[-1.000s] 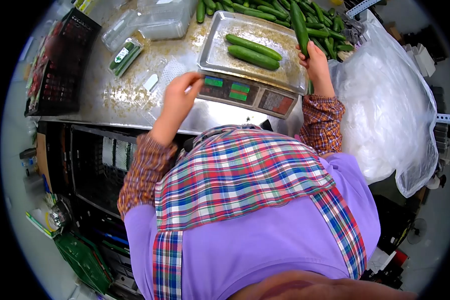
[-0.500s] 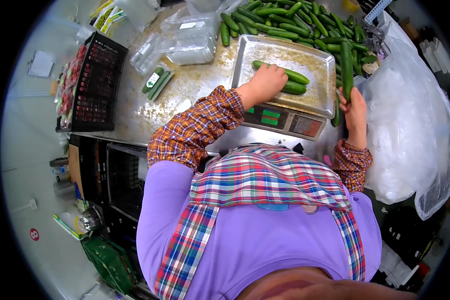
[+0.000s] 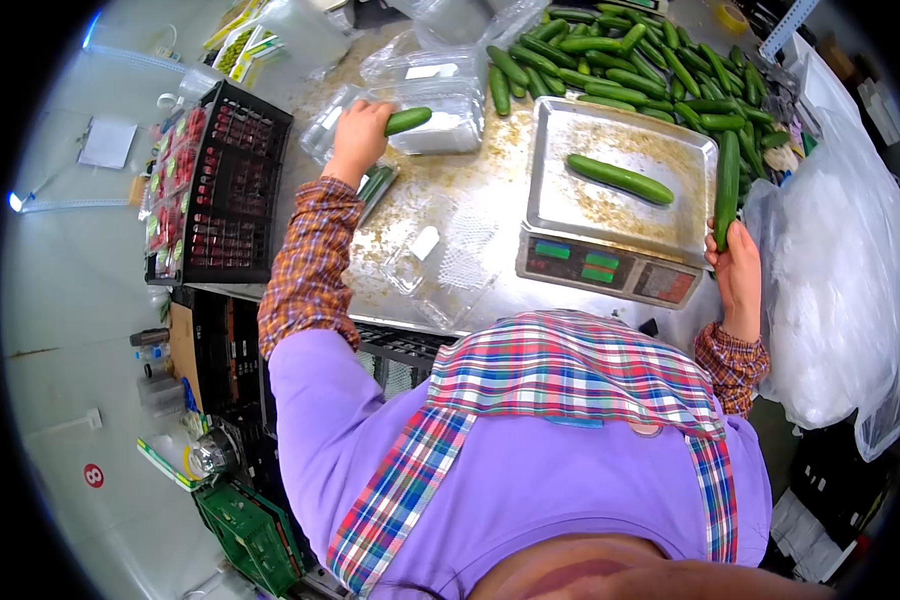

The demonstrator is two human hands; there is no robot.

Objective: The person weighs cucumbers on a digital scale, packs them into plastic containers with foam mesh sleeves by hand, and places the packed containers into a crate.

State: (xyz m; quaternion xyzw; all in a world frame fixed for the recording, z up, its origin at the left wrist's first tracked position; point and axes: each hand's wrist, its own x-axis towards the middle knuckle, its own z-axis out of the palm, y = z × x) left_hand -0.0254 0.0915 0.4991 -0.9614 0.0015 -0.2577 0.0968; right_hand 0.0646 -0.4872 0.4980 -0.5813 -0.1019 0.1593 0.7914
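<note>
My left hand (image 3: pixel 360 135) is closed round one end of a short cucumber (image 3: pixel 408 121), above the table by the clear plastic tubs. Just beneath that wrist lies a clear pack of cucumbers (image 3: pixel 374 190), partly covered by my arm. My right hand (image 3: pixel 738 262) grips the lower end of a long cucumber (image 3: pixel 727 190) and holds it upright beside the scale. One cucumber (image 3: pixel 620 179) rests on the metal tray (image 3: pixel 595 225) of the weighing scale (image 3: pixel 610 268), touched by neither hand.
A heap of cucumbers (image 3: pixel 630 60) covers the back right. Stacked clear tubs (image 3: pixel 440 100) stand at the back. An open clear container (image 3: pixel 435 262) lies left of the scale. A black crate (image 3: pixel 235 190) with red-filled packs borders the left, a plastic bag (image 3: pixel 830 270) the right.
My left hand has lifted one of two cucumbers off the scale tray and carried it left to the tubs. My right hand still holds its cucumber. The view has shifted, revealing the open container.
</note>
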